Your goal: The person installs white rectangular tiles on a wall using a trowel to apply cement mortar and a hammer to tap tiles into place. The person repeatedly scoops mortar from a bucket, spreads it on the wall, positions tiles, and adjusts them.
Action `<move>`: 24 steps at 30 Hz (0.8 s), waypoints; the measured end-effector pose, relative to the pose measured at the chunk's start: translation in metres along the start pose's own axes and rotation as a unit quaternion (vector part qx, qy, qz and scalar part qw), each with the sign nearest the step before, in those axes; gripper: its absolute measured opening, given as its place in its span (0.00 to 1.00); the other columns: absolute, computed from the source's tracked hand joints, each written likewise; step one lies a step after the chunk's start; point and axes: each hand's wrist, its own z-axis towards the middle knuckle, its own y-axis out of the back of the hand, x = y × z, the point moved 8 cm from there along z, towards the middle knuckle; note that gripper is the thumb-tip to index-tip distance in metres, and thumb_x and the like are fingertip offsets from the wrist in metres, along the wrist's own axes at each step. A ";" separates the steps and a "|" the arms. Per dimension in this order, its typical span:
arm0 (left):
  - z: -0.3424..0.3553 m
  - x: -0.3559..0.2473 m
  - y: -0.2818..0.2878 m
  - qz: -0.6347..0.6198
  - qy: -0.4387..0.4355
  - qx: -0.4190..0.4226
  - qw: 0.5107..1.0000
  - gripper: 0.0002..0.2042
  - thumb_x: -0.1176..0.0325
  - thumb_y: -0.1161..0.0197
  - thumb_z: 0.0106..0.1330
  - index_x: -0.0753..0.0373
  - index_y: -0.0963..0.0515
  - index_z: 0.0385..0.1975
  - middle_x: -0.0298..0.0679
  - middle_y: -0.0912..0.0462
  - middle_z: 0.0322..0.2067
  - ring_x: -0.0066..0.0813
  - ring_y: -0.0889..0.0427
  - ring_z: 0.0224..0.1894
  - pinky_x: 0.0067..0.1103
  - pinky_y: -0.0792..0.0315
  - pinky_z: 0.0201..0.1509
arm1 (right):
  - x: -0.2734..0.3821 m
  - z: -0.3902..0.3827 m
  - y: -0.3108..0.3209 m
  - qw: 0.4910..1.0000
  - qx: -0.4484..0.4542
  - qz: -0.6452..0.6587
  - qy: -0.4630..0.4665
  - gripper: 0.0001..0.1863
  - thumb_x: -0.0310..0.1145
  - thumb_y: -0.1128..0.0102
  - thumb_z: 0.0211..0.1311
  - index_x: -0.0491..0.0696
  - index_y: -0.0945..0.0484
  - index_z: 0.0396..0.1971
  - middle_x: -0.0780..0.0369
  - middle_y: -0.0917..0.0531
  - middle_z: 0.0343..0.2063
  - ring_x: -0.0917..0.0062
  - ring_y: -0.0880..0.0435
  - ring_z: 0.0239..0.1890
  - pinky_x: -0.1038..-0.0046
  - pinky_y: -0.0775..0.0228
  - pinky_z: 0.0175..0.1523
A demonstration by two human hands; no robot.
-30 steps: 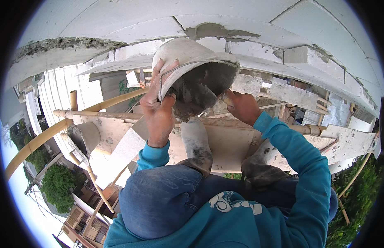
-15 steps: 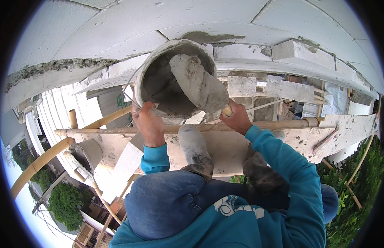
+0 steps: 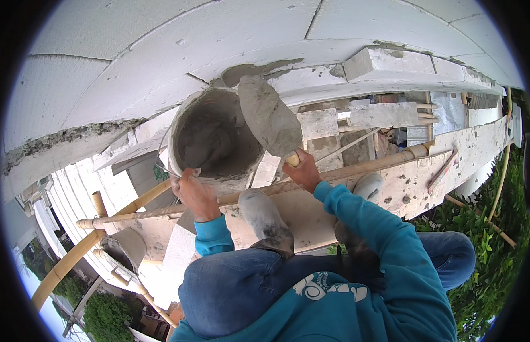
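A mortar-crusted bucket (image 3: 176, 137) with wet grey mortar (image 3: 213, 142) inside tilts toward me against the white block wall. My left hand (image 3: 195, 194) is closed on the bucket's near rim, beside its wire handle. In my right hand (image 3: 302, 171) is the short wooden handle of a trowel (image 3: 270, 117). A thick load of mortar covers the trowel's blade, which is raised beside the bucket's right rim and overlaps it in view. Smeared mortar (image 3: 253, 69) shows on the wall just beyond.
Boots (image 3: 259, 211) rest on a mortar-spotted plank (image 3: 310, 214) edged by a bamboo pole (image 3: 345, 169). A second bucket (image 3: 125, 248) sits at left near a bamboo rail (image 3: 65, 265). White blocks (image 3: 390, 65) jut from the wall. Foliage lies below right.
The loaded trowel has come up from over the bucket's mouth to its right side. The bucket has shifted slightly left and lower in view, exposing more mortar inside.
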 end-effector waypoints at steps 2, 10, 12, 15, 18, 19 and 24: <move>-0.006 -0.028 0.008 0.254 -0.143 0.027 0.956 0.16 0.82 0.50 0.53 0.74 0.25 0.42 0.49 0.22 0.47 0.44 0.25 0.52 0.31 0.34 0.56 | -0.011 -0.003 0.004 0.992 -0.088 0.068 -0.065 0.18 0.28 0.39 0.50 0.42 0.24 0.43 0.64 0.24 0.18 0.78 0.26 0.19 0.71 0.30 0.28; -0.021 -0.059 0.046 0.382 -0.266 0.000 0.885 0.16 0.81 0.49 0.50 0.79 0.27 0.40 0.59 0.25 0.46 0.57 0.28 0.50 0.41 0.35 0.56 | -0.111 0.072 0.006 0.891 -0.395 0.187 -0.120 0.15 0.30 0.38 0.53 0.43 0.31 0.38 0.57 0.23 0.29 0.68 0.21 0.31 0.64 0.28 0.40; -0.024 -0.071 0.048 0.366 -0.254 -0.010 0.895 0.20 0.79 0.50 0.46 0.78 0.26 0.42 0.59 0.24 0.43 0.56 0.27 0.47 0.40 0.35 0.54 | -0.115 0.123 0.011 0.867 -0.439 0.202 -0.121 0.17 0.31 0.39 0.54 0.43 0.33 0.40 0.53 0.22 0.33 0.61 0.19 0.35 0.60 0.28 0.42; -0.033 -0.085 0.058 0.364 -0.250 -0.012 0.897 0.22 0.78 0.50 0.45 0.78 0.25 0.44 0.59 0.25 0.42 0.55 0.27 0.47 0.39 0.35 0.55 | -0.095 0.183 0.016 0.867 -0.434 0.176 -0.170 0.21 0.30 0.40 0.57 0.43 0.39 0.46 0.45 0.21 0.38 0.51 0.18 0.40 0.55 0.27 0.46; -0.035 -0.085 0.071 0.364 -0.228 -0.028 0.903 0.22 0.77 0.50 0.46 0.78 0.25 0.43 0.59 0.25 0.41 0.55 0.27 0.47 0.39 0.35 0.55 | -0.033 0.192 0.007 0.850 -0.482 0.140 -0.157 0.23 0.30 0.39 0.58 0.43 0.41 0.47 0.43 0.21 0.38 0.49 0.18 0.41 0.55 0.25 0.47; -0.034 -0.081 0.075 0.355 -0.219 -0.028 0.909 0.21 0.77 0.50 0.46 0.78 0.26 0.43 0.59 0.25 0.41 0.55 0.26 0.47 0.39 0.35 0.55 | -0.021 0.190 0.007 0.850 -0.486 0.128 -0.156 0.23 0.29 0.39 0.58 0.43 0.41 0.47 0.43 0.21 0.38 0.49 0.18 0.41 0.55 0.25 0.47; -0.029 -0.075 0.084 0.354 -0.203 -0.013 0.913 0.22 0.77 0.51 0.46 0.82 0.27 0.43 0.63 0.24 0.41 0.58 0.26 0.46 0.41 0.33 0.54 | 0.035 0.168 -0.010 0.861 -0.485 0.107 -0.109 0.28 0.26 0.39 0.58 0.39 0.44 0.53 0.41 0.24 0.44 0.47 0.22 0.50 0.55 0.29 0.56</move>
